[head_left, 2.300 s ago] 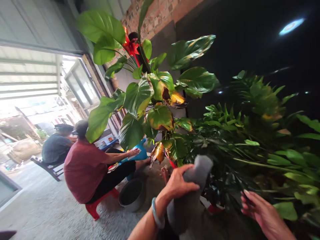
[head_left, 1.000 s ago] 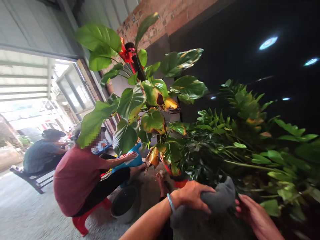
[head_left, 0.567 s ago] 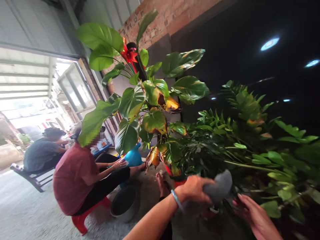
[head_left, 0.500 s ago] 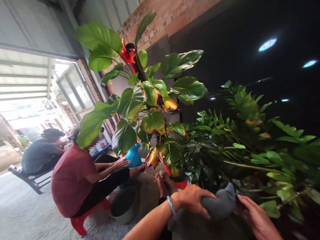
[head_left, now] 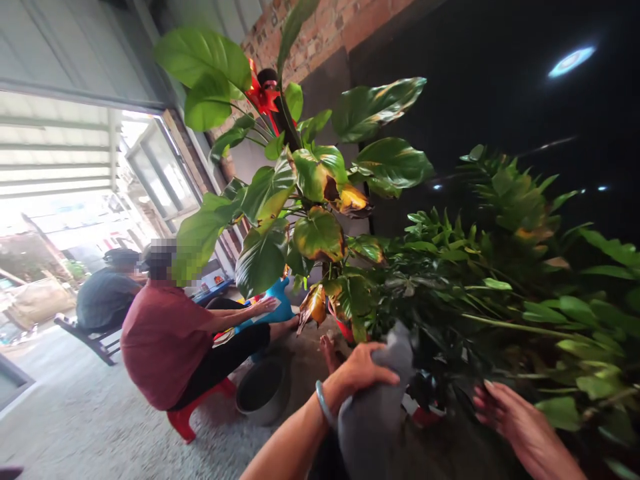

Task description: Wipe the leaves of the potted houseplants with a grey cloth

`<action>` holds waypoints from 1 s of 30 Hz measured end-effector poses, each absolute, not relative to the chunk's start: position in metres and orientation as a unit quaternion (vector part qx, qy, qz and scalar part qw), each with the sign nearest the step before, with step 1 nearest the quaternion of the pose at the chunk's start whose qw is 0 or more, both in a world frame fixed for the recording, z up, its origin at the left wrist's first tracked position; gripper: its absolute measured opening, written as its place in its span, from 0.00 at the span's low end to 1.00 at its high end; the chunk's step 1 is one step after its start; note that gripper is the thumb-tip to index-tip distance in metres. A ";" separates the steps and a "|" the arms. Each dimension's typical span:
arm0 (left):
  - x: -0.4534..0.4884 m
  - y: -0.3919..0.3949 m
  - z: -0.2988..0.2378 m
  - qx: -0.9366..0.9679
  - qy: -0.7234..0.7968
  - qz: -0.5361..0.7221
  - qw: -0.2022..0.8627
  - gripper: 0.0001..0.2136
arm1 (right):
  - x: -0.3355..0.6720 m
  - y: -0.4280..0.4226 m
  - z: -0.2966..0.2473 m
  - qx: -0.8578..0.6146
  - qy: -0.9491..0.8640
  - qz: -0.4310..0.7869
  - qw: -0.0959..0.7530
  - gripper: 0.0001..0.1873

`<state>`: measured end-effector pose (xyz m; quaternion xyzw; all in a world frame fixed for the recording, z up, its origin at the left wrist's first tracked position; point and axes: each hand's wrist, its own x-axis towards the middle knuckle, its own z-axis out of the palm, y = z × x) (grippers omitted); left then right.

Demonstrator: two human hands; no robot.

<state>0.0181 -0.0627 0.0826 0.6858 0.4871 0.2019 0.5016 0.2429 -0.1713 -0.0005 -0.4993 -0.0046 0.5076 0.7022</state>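
The left hand (head_left: 363, 369), with a pale bracelet (head_left: 323, 402) at its wrist, grips a grey cloth (head_left: 375, 423) between thumb and fingers; the cloth hangs low in front of the wearer, its upper end poking out above the hand. The right hand (head_left: 513, 413) is apart from it, fingers curled towards the thumb at the edge of dark foliage (head_left: 425, 307); what they pinch, if anything, is too dark to tell. That foliage crowds the space ahead of both hands, with a red-and-white pot (head_left: 427, 417) low between them. Beyond the cloth, a tall plant (head_left: 319, 235) with browned leaves and a red bow (head_left: 263, 97) blocks much of the wall. To its left, a person in a red shirt (head_left: 163, 343) sits on a red stool (head_left: 183, 421), beside a grey bucket (head_left: 260, 415) and near a blue object (head_left: 281, 303).
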 end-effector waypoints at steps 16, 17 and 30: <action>0.031 -0.033 0.060 0.746 0.507 0.054 0.429 0.26 | 0.236 -0.169 0.011 -0.530 -0.013 0.511 0.677 0.25; 0.022 -0.039 0.053 0.754 0.492 0.006 0.436 0.25 | 0.239 -0.169 0.010 -0.530 -0.015 0.509 0.678 0.25; 0.034 -0.043 0.078 0.743 0.535 0.183 0.358 0.32 | 0.239 -0.167 0.010 -0.534 0.003 0.518 0.668 0.26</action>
